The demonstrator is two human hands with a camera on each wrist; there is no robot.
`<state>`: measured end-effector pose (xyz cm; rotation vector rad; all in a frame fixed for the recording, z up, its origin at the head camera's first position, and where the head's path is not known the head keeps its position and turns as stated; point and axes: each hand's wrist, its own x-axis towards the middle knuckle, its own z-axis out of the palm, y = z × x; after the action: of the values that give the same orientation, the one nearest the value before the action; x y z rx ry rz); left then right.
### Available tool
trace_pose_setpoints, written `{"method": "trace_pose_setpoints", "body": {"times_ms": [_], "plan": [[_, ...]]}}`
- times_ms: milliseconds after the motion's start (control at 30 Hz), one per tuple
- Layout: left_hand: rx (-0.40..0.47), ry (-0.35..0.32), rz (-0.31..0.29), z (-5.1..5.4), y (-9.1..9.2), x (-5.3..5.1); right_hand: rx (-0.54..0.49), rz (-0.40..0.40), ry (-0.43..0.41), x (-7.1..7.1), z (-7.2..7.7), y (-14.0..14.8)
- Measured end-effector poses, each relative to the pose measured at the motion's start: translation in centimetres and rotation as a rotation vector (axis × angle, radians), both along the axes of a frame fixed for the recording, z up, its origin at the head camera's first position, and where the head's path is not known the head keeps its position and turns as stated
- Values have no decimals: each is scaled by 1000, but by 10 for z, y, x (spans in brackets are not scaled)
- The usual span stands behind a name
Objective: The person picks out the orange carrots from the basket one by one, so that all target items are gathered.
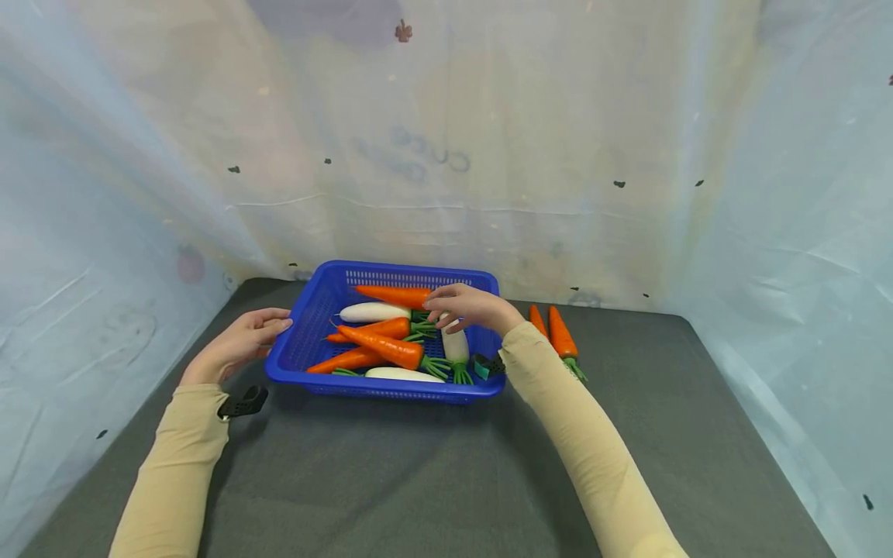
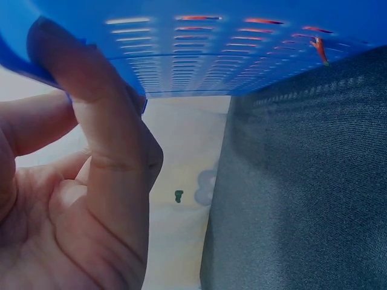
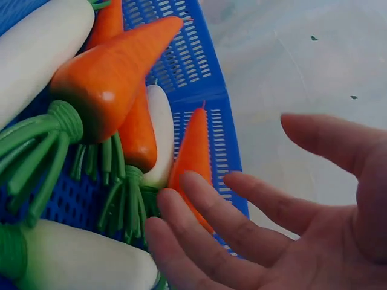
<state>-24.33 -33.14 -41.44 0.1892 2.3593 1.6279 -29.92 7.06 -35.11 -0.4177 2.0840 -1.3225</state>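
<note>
A blue plastic basket (image 1: pixel 382 391) stands toward the back of the table, with several orange carrots (image 1: pixel 391 346) and white radishes (image 1: pixel 373 311) inside, all with green stems. At its left end my left hand (image 1: pixel 240 341) grips the rim; close up, the left wrist view shows fingers bent at the edge beside the slotted wall (image 2: pixel 199 54). My right hand (image 1: pixel 474 305) hovers over the basket's right part, above an upright-lying radish (image 1: pixel 456 345). In the right wrist view its fingers (image 3: pixel 224 223) are spread and loosely bent, holding nothing, near a carrot (image 3: pixel 195 148).
Two more carrots (image 1: pixel 562 332) lie on the dark grey table (image 1: pixel 363 480) just right of the basket, partly behind my right sleeve. A pale curtain (image 1: pixel 530 139) hangs along the back and both sides. A black strap (image 1: pixel 244 403) is on my left wrist.
</note>
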Motion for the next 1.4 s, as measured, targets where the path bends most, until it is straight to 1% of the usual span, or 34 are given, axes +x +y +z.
{"method": "trace_pose_setpoints", "body": {"times_ms": [100, 200, 367, 533, 800, 1033, 1200, 1400], "plan": [[-3, 2, 1, 0, 0, 0, 18, 44, -18, 1, -3, -5], [0, 3, 0, 1, 0, 2, 31, 68, -27, 2, -4, -9], [2, 2, -4, 2, -1, 4, 69, 97, -34, 4, -6, -17], [0, -6, 4, 2, 0, 4, 126, 123, -42, 6, -8, -22], [-9, -8, 10, 1, -2, 3, 174, 175, -70, 8, -8, -27], [10, -11, 6, -1, -2, 3, 263, 221, -82, 4, -11, -33], [22, -13, 4, -1, -2, 2, 322, 278, -69, 1, -13, -36], [25, -18, 0, -1, -2, 2, 366, 316, -47, 1, -13, -38]]}}
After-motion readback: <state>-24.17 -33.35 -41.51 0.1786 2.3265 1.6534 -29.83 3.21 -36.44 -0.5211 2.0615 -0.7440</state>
